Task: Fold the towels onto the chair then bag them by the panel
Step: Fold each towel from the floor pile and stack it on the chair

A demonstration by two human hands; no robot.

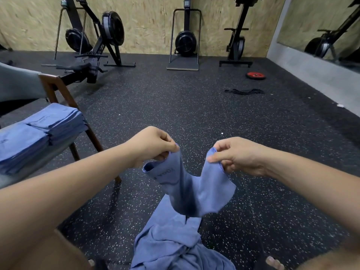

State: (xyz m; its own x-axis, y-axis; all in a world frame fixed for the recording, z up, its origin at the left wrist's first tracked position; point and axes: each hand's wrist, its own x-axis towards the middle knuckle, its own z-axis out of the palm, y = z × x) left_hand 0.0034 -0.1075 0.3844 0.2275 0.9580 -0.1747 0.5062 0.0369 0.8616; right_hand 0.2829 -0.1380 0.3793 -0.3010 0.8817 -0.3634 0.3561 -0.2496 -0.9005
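A blue towel (191, 189) hangs in front of me, slack in the middle. My left hand (153, 146) pinches its left top corner. My right hand (236, 155) pinches the right top corner. Below it a heap of unfolded blue towels (175, 244) lies at the bottom centre. On the left stands a wooden chair (58, 88) with a grey seat. Two stacks of folded blue towels (39, 131) rest on that seat.
Black speckled rubber floor (175, 106) spreads ahead. Rowing and ski machines (97, 41) line the chipboard back wall. A red weight plate (255, 75) and black bands (244, 91) lie at the right. A mirror (327, 30) is on the right wall.
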